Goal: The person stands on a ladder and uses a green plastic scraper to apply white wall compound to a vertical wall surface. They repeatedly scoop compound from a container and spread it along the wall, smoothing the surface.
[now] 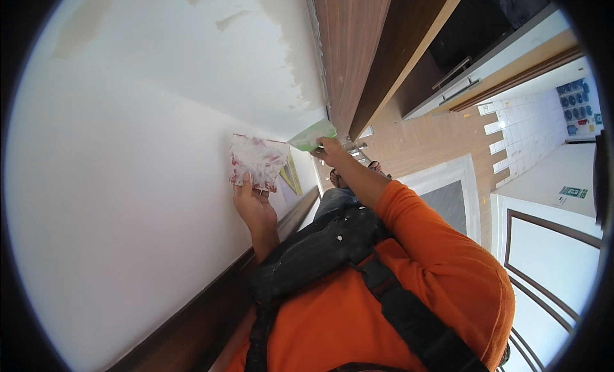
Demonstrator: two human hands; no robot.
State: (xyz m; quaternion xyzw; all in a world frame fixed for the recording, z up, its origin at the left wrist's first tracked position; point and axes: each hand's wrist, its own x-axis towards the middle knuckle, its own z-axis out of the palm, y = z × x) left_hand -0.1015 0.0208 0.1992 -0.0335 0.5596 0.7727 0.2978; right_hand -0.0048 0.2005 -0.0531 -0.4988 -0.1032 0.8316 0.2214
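Green blade [311,135] in the right hand [330,152], its left tip by the upper right corner of a stained board [259,156]; whether the two touch cannot be told. The right fingers pinch the blade along its near edge. The left hand [254,209] grips the board's lower edge, thumb on the smeared face, the other fingers mostly hidden behind. Both are held in front of the white wall [160,174].

The blade looks thin and light, probably stiff with a little flex; the near edge seems the right hold, leaving the far edge free. The board also looks light and flat, though wet smears could make its face slippery, so the lower edge suits a grip. No lettering shows on either; a green-and-white sign [574,192] at right is too small to read.
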